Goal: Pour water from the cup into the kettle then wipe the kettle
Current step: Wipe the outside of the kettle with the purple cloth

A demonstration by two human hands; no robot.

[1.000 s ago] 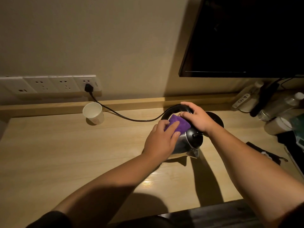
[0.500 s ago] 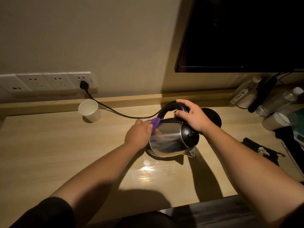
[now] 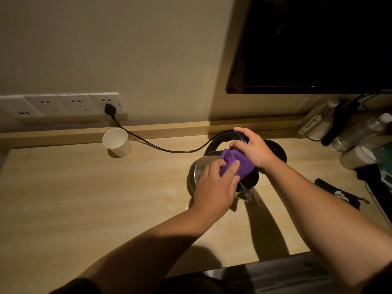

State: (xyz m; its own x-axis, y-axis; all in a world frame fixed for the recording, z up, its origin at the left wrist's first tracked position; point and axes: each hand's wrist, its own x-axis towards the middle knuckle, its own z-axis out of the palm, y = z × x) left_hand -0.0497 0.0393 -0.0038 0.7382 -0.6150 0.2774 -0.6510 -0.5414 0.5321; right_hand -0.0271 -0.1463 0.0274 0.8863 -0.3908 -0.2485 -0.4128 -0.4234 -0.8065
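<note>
Left hand [image 3: 215, 185] seemingly presses cloth [image 3: 237, 164].

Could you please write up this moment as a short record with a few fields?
stage: wiping, cup set aside
kettle: steel, tilted on the desk, off its base
left hand: presses purple cloth on kettle
right hand: grips the black handle
cup: upright near the wall, left of kettle
cord: plugged into the outlet
</note>
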